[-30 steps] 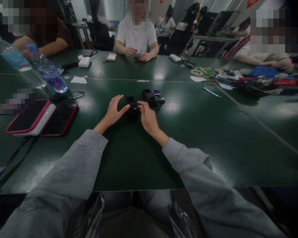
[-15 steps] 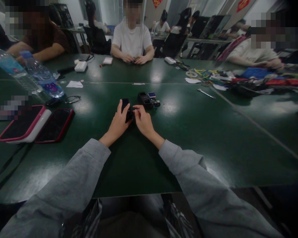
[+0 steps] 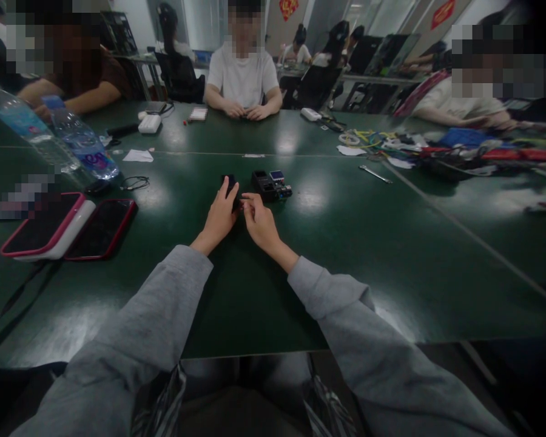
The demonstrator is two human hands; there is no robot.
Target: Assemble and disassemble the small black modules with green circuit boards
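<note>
My left hand (image 3: 219,212) is closed over a small dark, boxy device (image 3: 228,181), with its fingers across the top and thumb at the near right side. Most of this device is hidden under the hand. At its right edge, my right hand (image 3: 261,221) has thumb and index finger pinched together; whatever sits between the fingertips is too small to make out. Just beyond my right hand lie an open black plastic case (image 3: 261,182) and a small circuit board (image 3: 283,192) with a little screen (image 3: 276,175).
Phones in red cases (image 3: 101,229) lie at left, near two water bottles (image 3: 84,142). A wrench (image 3: 375,174) is on the green table (image 3: 391,255) to the right, before a heap of cables and tools (image 3: 455,152). Across the table sits a person in white (image 3: 242,76).
My left hand has shifted slightly up and right, covering more of the dark device. My right hand keeps its pinch and has barely moved. The view has tilted a little.
</note>
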